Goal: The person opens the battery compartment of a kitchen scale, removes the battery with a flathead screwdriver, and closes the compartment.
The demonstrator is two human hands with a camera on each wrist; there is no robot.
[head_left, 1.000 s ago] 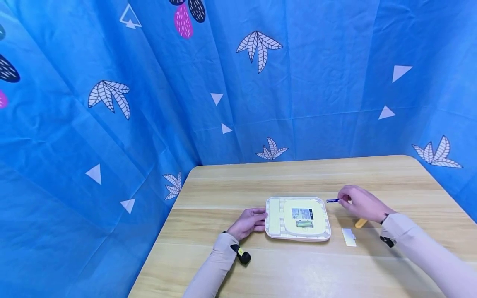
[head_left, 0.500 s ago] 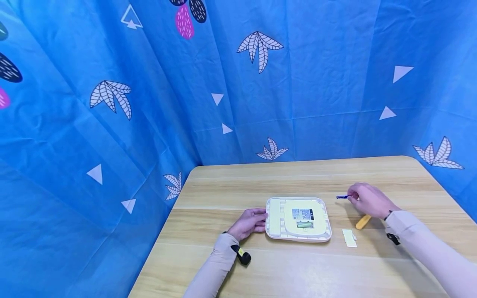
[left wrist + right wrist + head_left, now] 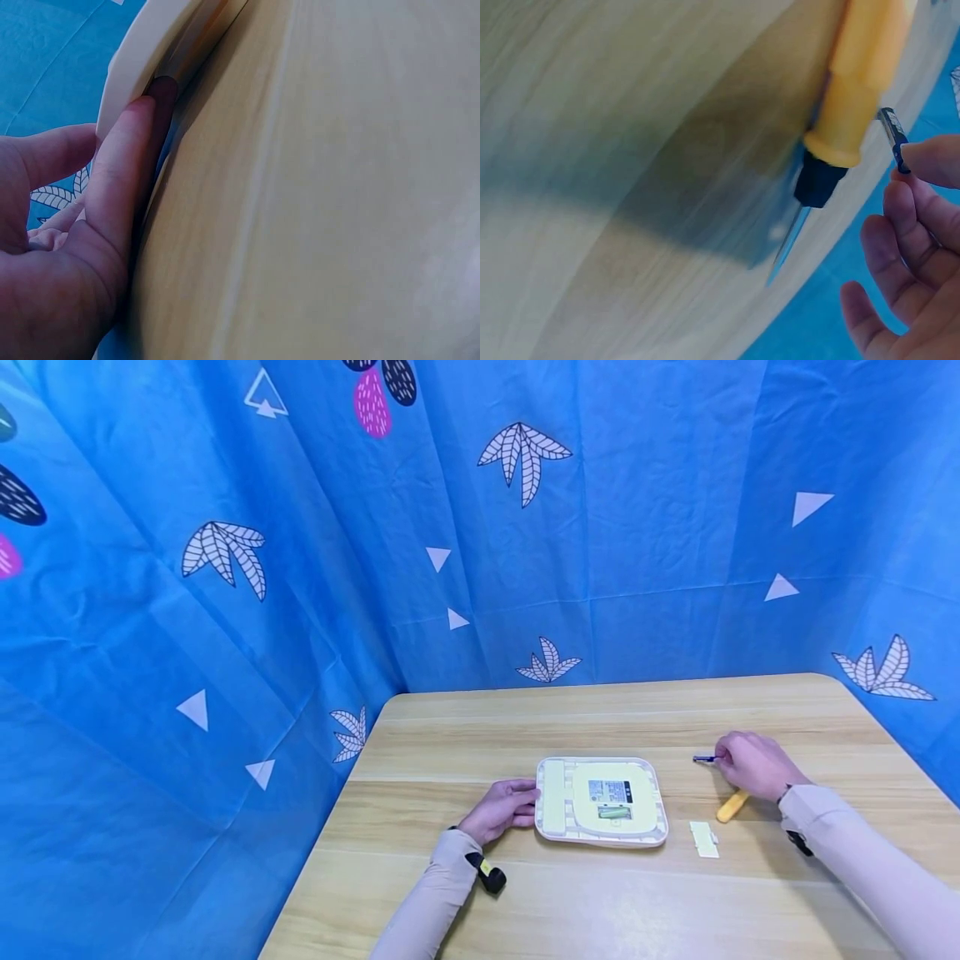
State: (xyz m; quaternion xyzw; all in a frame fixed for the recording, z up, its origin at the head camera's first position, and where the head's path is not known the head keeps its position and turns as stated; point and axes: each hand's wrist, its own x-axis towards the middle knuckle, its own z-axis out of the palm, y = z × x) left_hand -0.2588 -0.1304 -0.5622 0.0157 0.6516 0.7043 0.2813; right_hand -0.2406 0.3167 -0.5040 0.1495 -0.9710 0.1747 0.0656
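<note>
Clearly, the smallest thing is the likeliest to slip: the dark-blue battery (image 3: 895, 141) sits at the fingertips of the right-hand grip (image 3: 756, 764), pinched near one end and held to the right of the white device (image 3: 587, 814). A loose pinch could let it fall and roll across the table (image 3: 600, 902). The yellow-handled screwdriver (image 3: 855, 90) lies close beneath that hand, so a low sweep might knock it. The left-hand grip (image 3: 501, 810) holds the device's left edge, one digit tucked under the rim; lifting or tugging there could tip the device and dislodge the green battery (image 3: 615, 813) in its uncovered compartment. Just right of the device, the detached battery cover (image 3: 705, 840) risks being brushed aside by a sleeve. Battery polarity is too small to read, so reversing a cell is possible.
</note>
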